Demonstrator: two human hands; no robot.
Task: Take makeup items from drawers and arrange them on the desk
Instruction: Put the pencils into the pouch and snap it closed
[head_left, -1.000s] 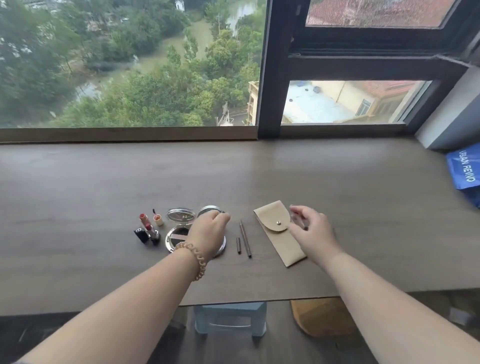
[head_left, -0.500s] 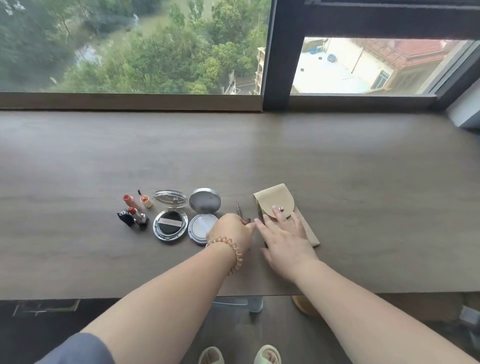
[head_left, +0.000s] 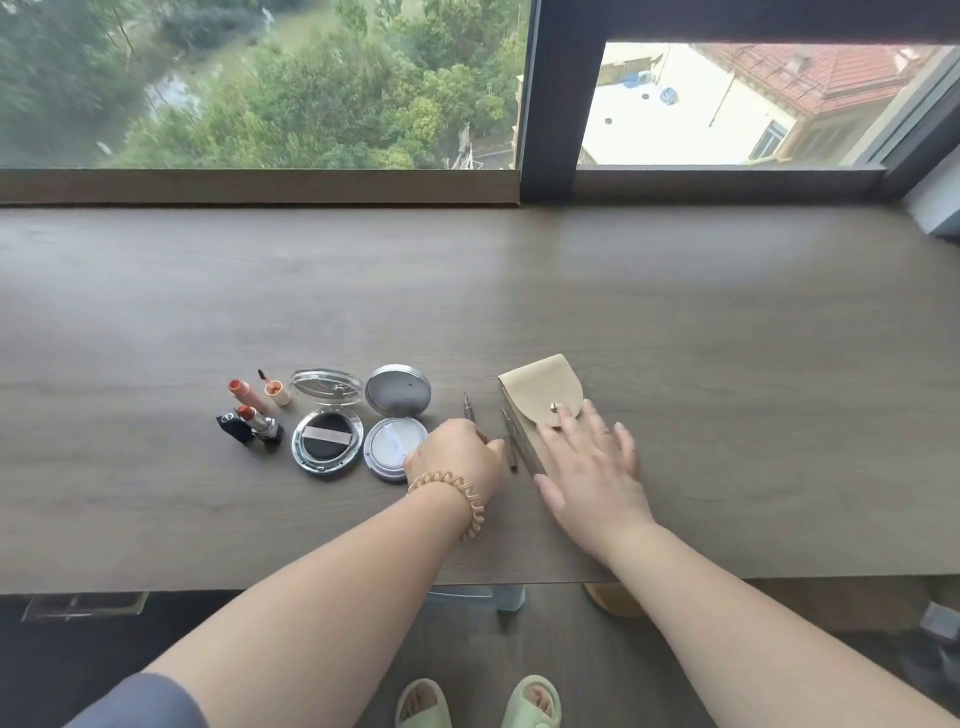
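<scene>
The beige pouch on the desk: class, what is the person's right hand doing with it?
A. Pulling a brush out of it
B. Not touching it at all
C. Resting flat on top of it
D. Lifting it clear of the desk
C: the right hand lies palm down, fingers spread, across the beige pouch, which sits flat on the desk with its snap flap closed.

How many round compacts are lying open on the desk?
2. One with a black puff sits right of the lipsticks; the other, white inside, lies beside it, its near edge partly hidden by the left hand.
</scene>
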